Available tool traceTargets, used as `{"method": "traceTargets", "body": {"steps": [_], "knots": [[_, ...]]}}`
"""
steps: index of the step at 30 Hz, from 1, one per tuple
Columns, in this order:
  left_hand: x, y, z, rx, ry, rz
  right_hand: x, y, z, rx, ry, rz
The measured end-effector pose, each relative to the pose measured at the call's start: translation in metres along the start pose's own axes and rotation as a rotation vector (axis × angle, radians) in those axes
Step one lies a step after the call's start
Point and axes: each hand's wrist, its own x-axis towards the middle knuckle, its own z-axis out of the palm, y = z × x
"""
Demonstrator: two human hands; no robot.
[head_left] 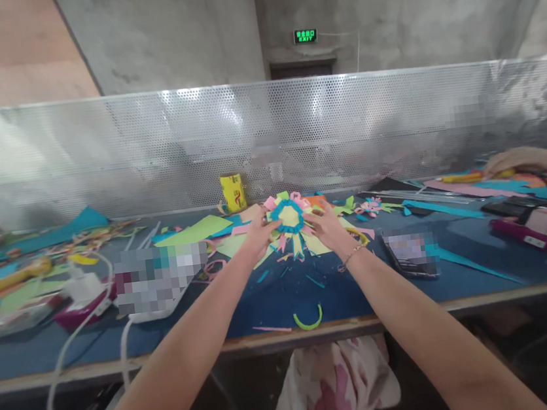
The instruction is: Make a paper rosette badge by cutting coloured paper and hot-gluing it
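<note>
Just in front of the yellow cup (233,193) on the table (274,297), a layered paper flower (289,218) lies flat, left hand (257,234) and right hand (324,225) gripping its opposite edges, seemingly to keep the petals aligned.

A yellow can (233,192) stood against the perforated metal screen (148,147). A green curved strip (308,321) lay near the blue table's (274,297) front edge, a white cable (123,350) trailed left, and another person's hand (515,161) rested far right.
</note>
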Motion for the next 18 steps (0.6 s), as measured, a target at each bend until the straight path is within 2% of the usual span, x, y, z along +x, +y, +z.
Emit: {"method": "traceTargets", "body": {"steps": [3, 8, 13, 16, 18], "knots": [[-0.002, 0.002, 0.002, -0.004, 0.002, -0.008, 0.003, 0.007, -0.001, -0.008, 0.055, -0.013], [-0.001, -0.001, 0.002, -0.024, 0.006, -0.012, 0.004, 0.008, -0.002, 0.074, 0.046, 0.059], [0.005, -0.008, -0.004, 0.025, 0.071, -0.057, -0.002, -0.001, 0.003, 0.133, -0.11, 0.132], [0.006, -0.01, -0.006, 0.023, 0.028, -0.075, -0.007, -0.006, 0.006, 0.083, -0.216, 0.186], [0.006, -0.009, -0.006, 0.015, -0.008, -0.093, -0.011, -0.007, 0.007, 0.013, -0.203, 0.221]]}}
